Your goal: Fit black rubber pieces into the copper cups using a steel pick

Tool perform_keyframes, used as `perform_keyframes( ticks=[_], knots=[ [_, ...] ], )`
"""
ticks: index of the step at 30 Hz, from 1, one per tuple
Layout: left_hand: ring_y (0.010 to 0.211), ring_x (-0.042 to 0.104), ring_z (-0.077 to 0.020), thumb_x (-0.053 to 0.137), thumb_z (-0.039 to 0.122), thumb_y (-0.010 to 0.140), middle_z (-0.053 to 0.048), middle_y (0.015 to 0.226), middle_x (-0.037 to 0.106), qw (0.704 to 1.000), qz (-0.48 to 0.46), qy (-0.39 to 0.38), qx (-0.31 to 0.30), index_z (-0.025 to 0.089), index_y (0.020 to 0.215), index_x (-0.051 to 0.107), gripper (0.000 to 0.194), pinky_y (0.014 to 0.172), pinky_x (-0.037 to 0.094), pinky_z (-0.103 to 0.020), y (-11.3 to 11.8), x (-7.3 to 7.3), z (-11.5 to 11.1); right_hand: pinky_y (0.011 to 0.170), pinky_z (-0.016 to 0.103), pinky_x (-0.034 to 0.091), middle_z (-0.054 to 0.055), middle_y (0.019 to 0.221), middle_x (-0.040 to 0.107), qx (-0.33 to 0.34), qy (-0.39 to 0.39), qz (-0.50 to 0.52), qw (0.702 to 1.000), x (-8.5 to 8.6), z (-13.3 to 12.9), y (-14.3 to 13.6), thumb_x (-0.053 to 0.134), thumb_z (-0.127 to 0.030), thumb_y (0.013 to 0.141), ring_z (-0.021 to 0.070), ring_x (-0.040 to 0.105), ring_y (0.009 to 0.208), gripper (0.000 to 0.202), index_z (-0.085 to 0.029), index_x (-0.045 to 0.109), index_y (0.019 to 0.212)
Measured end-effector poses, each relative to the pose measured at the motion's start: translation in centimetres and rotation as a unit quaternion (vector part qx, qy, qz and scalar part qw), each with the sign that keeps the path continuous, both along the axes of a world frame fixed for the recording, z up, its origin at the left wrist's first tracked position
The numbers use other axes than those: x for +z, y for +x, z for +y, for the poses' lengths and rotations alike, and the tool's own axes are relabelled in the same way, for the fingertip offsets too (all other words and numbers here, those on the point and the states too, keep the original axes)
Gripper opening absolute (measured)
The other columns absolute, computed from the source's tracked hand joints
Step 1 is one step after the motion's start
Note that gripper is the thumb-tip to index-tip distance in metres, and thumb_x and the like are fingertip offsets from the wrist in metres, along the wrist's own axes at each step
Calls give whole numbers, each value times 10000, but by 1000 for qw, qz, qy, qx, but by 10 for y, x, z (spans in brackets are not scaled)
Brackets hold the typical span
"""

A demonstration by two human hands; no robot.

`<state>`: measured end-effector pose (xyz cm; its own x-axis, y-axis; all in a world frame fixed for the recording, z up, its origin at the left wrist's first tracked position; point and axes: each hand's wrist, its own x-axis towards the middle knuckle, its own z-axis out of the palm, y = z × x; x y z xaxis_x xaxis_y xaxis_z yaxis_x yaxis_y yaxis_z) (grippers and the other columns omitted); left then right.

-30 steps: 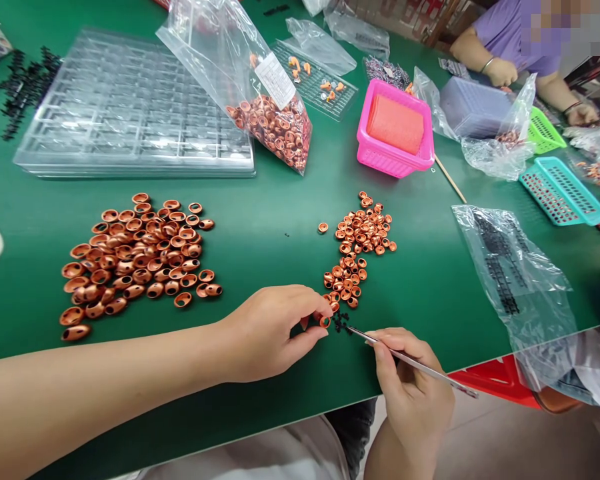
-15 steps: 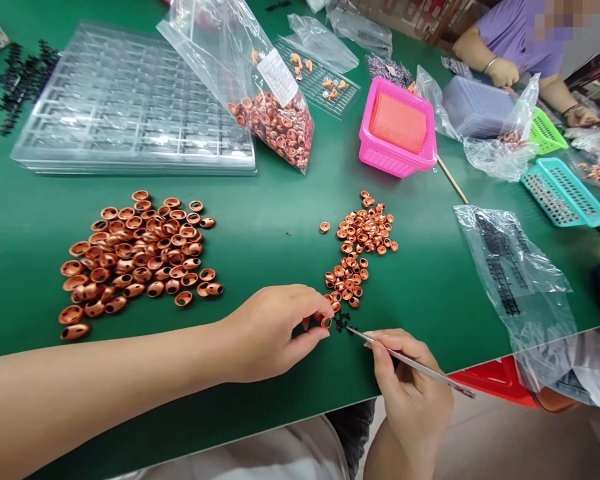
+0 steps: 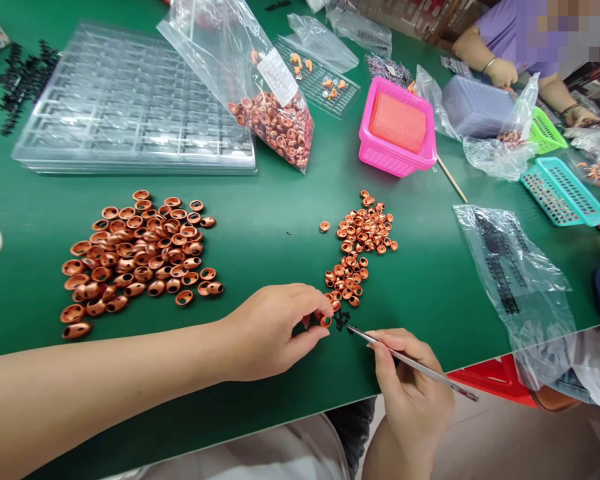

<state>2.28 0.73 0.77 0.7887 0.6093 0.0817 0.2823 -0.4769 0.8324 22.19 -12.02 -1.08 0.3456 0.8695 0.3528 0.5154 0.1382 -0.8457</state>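
Between thumb and fingertips, my left hand [image 3: 275, 330] pinches a copper ring-shaped piece [image 3: 325, 321] just above the green table. My right hand [image 3: 413, 380] grips metal tweezers [image 3: 420, 367], whose tip is beside a small cluster of tiny black parts [image 3: 341, 320]. Whether the tip holds one of them is too small to tell. Right behind the black parts lies a pile of small copper pieces [image 3: 365, 230], reaching away from me. A larger pile of copper pieces [image 3: 143, 253] sits on the left, beyond my left forearm.
Clear stacked trays [image 3: 140, 107] and a bag of copper pieces [image 3: 280, 130] lie at the back. A pink basket [image 3: 397, 127] holds an orange block. On the right are a bag of black parts [image 3: 510, 267], a teal basket [image 3: 563, 193] and another person's hands [image 3: 503, 72].
The tweezers' tip has shifted very slightly. My left hand stays almost still with the copper piece. At the right edge, another person's hand has moved a little.
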Motion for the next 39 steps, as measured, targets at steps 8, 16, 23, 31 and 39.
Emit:
perform_keyframes(
  ticks=[8, 16, 23, 31, 39],
  knots=[
    [707, 570, -113, 542, 150, 882, -2, 858, 660, 1000, -9, -1, -5, 176, 978, 638, 139, 632, 420, -215, 0, 3, 0, 712, 338, 590, 37, 908, 718, 3, 16, 14, 1000, -1, -1, 1, 630, -40, 832, 187, 703, 837, 223, -208, 638, 978],
    [702, 578, -112, 546, 143, 871, -8, 871, 672, 1000, -18, 7, 0, 179, 1011, 648, 176, 625, 424, -212, 0, 3, -1, 719, 337, 586, 31, 905, 721, 6, 30, 20, 999, 1, 0, 1, 637, -38, 825, 185, 708, 831, 226, -206, 636, 977],
    [656, 555, -100, 564, 140, 855, 16, 792, 643, 1000, -17, 11, 3, 172, 921, 630, 99, 616, 416, -208, 1, 3, 0, 715, 356, 576, 39, 906, 722, -19, 57, 57, 997, 2, -2, -19, 634, -26, 826, 194, 699, 837, 234, -199, 646, 983],
    [630, 541, -99, 573, 151, 852, 18, 773, 631, 1000, -8, 4, 6, 168, 910, 621, 77, 590, 403, -209, 0, 4, -1, 723, 357, 582, 47, 935, 717, 4, 94, 68, 993, 3, 3, -26, 614, 29, 809, 192, 701, 849, 297, -169, 641, 1027],
    [667, 559, -112, 549, 153, 861, 13, 795, 644, 1000, -3, 2, 1, 178, 922, 620, 97, 619, 418, -221, 0, 3, 0, 692, 333, 572, 26, 881, 715, -24, 67, 50, 996, 9, -2, -21, 629, -17, 828, 180, 701, 802, 246, -195, 642, 997]
  ],
)
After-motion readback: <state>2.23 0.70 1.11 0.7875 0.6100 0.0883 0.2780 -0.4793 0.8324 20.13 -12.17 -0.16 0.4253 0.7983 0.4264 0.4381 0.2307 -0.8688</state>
